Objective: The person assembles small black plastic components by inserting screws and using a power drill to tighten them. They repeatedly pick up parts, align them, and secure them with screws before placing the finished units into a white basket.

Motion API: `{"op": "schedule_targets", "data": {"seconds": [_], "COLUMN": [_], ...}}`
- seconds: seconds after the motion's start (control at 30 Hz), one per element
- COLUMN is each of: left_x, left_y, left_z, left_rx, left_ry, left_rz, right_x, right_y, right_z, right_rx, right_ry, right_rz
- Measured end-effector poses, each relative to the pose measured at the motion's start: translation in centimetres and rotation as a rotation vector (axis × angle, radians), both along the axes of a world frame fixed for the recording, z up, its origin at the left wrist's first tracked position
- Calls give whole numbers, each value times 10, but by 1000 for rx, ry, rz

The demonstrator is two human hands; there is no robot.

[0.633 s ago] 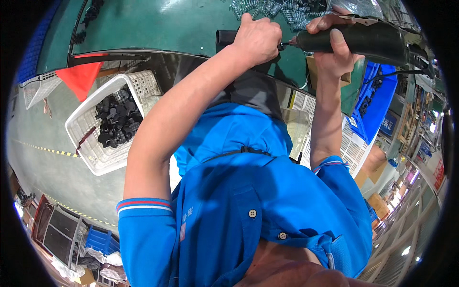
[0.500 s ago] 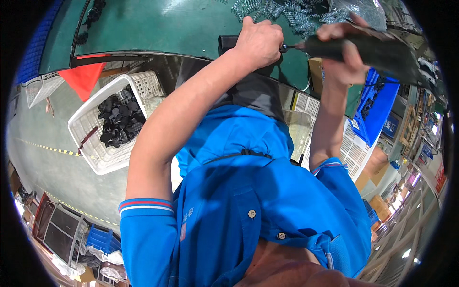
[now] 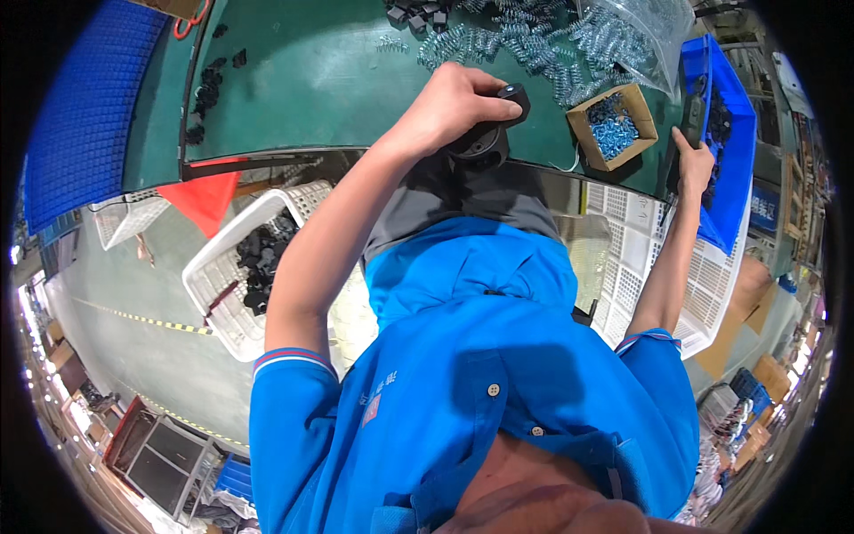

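Your left hand is clamped on a black part at the near edge of the green bench, thumb on its top. Your right hand rests on the blue bin; whether it grips anything cannot be told. Springs, a box of blue pieces and loose black parts remain, so much work looks left.
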State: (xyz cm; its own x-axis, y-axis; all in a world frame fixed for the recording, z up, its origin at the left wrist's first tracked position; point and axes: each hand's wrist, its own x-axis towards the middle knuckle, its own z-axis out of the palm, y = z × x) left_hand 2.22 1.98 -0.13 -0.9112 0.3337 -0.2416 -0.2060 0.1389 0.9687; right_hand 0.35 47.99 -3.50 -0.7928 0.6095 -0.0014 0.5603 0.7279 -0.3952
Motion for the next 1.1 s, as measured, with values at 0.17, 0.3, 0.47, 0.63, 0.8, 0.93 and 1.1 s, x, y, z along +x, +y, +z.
{"op": "schedule_targets", "data": {"seconds": [0.17, 0.3, 0.47, 0.63, 0.8, 0.93, 1.1], "left_x": [28, 46, 62, 66, 66, 69, 74], "left_y": [-3, 2, 4, -8, -25, -37, -55], "left_z": [17, 11, 7, 17, -1, -2, 1], "left_rx": [106, -21, -133, -343, -233, -156, -118], "left_ry": [-111, 123, 225, 183, 24, -125, -244], "left_rz": [70, 116, 163, 141, 159, 190, 204], "right_x": [20, 34, 58, 61, 70, 62, 64], "right_y": [-26, -103, -239, -290, -320, -326, -348], "right_z": [1, 67, 40, 23, 38, 21, 16], "right_rx": [142, 210, -804, -1157, -1426, -1428, -1386], "right_ry": [-176, -26, -85, -118, -207, -453, -534], "right_rz": [88, 197, 774, 743, 436, 333, 265]}}
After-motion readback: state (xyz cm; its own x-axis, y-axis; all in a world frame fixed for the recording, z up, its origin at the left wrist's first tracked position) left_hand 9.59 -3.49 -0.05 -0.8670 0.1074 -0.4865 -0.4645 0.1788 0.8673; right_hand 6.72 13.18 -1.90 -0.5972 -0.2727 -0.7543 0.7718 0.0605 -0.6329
